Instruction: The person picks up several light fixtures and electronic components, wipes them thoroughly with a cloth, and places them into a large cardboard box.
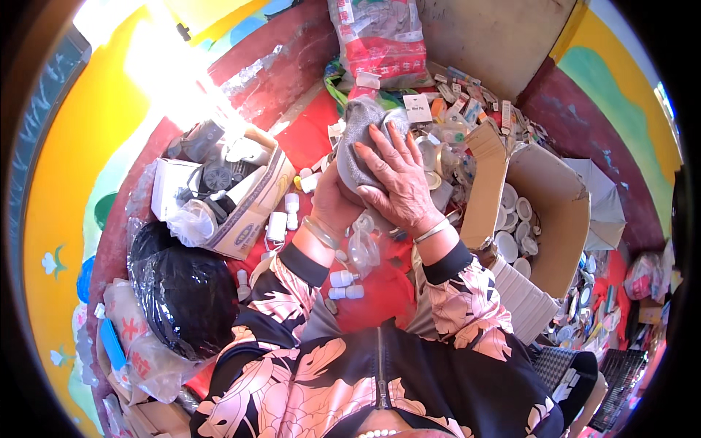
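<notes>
A bunched grey cloth [358, 139] is held between my two hands in front of me. My left hand [337, 201] cups it from below and the left, its fingers mostly hidden under the fabric. Over the top and right side lies my right hand [400, 175], fingers long and slightly spread, pressing the cloth against the left. Whether something is wrapped inside, I cannot make out. Below my hands hangs a clear plastic piece [363, 244]. Several white bulb-like fittings [292, 210] lie on the red ground sheet [380, 292] by my left wrist.
At the left stands an open carton [252, 201] of dark and clear parts, with a black plastic bag [179, 285] nearer me. A cardboard box [562, 212] on the right holds white round lamps [522, 233]. Small packages [471, 102] pile up behind, beside a red-and-clear sack [383, 51].
</notes>
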The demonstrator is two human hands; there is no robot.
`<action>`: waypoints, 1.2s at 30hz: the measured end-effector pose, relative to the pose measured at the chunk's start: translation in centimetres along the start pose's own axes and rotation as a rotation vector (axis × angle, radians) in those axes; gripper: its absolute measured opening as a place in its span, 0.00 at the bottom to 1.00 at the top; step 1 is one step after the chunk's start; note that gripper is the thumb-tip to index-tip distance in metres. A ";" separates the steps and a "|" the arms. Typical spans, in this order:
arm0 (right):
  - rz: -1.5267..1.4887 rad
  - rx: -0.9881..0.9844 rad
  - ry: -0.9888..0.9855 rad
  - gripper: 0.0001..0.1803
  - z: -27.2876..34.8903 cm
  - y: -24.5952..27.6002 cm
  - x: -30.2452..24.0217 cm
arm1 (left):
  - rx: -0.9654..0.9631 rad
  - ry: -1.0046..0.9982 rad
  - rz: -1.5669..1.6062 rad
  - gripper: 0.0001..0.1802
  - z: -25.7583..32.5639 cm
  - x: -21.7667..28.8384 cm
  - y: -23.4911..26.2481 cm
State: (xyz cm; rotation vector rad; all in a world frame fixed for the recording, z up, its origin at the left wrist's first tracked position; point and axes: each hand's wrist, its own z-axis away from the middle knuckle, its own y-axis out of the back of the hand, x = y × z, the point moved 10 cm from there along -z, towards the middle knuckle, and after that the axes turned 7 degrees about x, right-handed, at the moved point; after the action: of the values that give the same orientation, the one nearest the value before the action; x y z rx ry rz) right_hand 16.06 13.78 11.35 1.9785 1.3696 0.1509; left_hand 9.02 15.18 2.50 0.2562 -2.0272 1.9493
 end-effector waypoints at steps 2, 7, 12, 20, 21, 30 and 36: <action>-0.009 -0.039 0.043 0.31 0.3 -0.7 0.2 | 0.065 -0.001 -0.040 0.24 -0.5 -0.1 1.1; -0.079 -0.132 0.136 0.27 0.9 -2.7 -1.8 | -0.055 0.002 0.052 0.25 -0.4 0.0 2.6; -0.002 -0.009 0.097 0.24 -0.2 -1.3 -1.3 | 0.139 0.030 -0.238 0.24 0.5 -1.4 3.0; -0.046 0.372 -0.669 0.16 2.7 0.4 10.2 | 0.203 0.026 -0.140 0.21 1.9 -0.3 2.0; 0.006 0.434 -0.687 0.15 3.8 0.7 11.8 | 0.188 0.019 -0.065 0.22 1.7 0.5 2.5; -1.111 0.475 -0.752 0.22 2.8 0.1 7.9 | 0.100 -0.049 0.028 0.24 1.0 3.1 1.5; -0.079 0.203 -0.187 0.22 -0.3 -2.5 -0.2 | 0.209 -0.147 -0.150 0.22 2.0 3.1 2.6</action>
State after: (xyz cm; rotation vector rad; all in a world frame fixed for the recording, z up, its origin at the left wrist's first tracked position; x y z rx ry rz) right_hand 13.92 14.25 10.14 2.0407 1.3827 -0.2127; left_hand 5.07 13.56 1.10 0.5992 -1.8286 2.0998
